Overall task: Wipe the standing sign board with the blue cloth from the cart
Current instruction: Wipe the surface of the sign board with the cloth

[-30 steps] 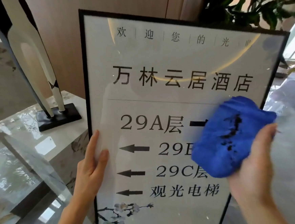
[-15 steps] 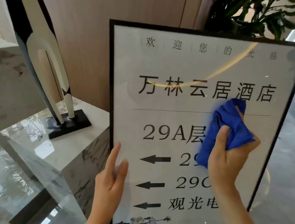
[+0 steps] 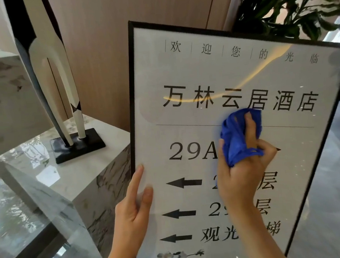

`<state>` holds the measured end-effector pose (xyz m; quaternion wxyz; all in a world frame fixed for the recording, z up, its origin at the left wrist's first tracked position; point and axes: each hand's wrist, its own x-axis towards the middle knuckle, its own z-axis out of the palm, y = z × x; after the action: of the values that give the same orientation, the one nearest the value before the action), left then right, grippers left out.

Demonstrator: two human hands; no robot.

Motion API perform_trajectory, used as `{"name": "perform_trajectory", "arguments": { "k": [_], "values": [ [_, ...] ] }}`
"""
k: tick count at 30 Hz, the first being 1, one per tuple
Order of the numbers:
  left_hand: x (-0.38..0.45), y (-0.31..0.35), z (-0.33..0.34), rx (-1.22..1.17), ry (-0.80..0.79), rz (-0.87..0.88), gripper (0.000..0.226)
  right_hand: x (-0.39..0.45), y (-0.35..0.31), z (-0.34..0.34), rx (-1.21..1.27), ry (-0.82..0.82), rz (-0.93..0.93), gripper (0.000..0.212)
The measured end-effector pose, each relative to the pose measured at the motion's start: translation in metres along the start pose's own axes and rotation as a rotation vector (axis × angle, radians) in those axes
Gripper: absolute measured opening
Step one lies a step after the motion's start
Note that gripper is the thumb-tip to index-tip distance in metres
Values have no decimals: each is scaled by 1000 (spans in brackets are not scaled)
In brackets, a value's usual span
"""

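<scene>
Hands are working on one framed sign (image 3: 181, 71) standing upright right of centre: the right hand (image 3: 243, 172) is gripping one bunched blue cloth (image 3: 237, 137) against its middle, and the left hand (image 3: 132, 209) is steadying its left edge with straight fingers. Three left-pointing arrows are showing. One sculpture (image 3: 48, 67) is standing on one marble plinth (image 3: 77, 172) at left.

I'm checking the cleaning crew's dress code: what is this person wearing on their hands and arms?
Nothing. The left hand and right hand are bare, without gloves, and no ring shows on the visible fingers. Both forearms are bare down to the frame's lower edge: no sleeve, watch or bracelet in view.
</scene>
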<state>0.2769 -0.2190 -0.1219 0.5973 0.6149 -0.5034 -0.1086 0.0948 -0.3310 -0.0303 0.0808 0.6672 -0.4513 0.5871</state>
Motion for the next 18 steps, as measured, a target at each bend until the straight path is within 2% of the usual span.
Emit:
{"name": "perform_trajectory", "arguments": {
  "k": [6, 11, 14, 18],
  "values": [
    [1, 1, 0, -17, 9, -20, 51, -16, -36, 13, -51, -68, -78, 70],
    [1, 2, 1, -35, 23, -31, 50, -35, -48, 22, -107, -137, -104, 51],
    [2, 2, 0, -36, 17, -27, 51, -35, -46, 24, -146, -109, -112, 46],
    [1, 4, 1, -10, 33, -13, 51, -32, -45, 22, -128, -109, -80, 55]
  ]
}}
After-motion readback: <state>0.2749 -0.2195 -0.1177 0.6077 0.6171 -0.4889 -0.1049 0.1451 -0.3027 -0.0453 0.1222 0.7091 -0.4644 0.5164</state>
